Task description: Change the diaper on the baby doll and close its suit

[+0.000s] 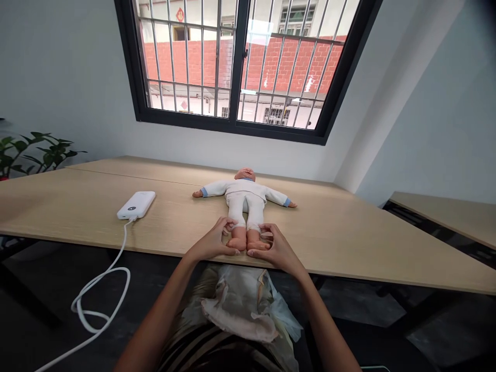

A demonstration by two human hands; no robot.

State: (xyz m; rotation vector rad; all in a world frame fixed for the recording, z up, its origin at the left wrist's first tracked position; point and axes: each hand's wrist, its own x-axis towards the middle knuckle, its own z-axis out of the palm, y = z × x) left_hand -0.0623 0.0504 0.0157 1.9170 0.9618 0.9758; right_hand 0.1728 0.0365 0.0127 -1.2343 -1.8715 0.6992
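A baby doll [245, 199] in white clothes with blue cuffs lies on its back on the wooden table [341, 232], arms spread, feet toward me. My left hand [214, 241] curls its fingers round the doll's left-side foot and ankle near the table's front edge. My right hand [274, 247] grips the other foot in the same way. On my lap below the table edge lie crumpled white and pale pink cloths [240, 310].
A white power bank [136, 205] sits on the table to the left, its white cable [101, 289] looping down off the edge. A potted plant [31, 152] stands far left. A barred window [240, 62] is behind. Another table [445, 214] is at right.
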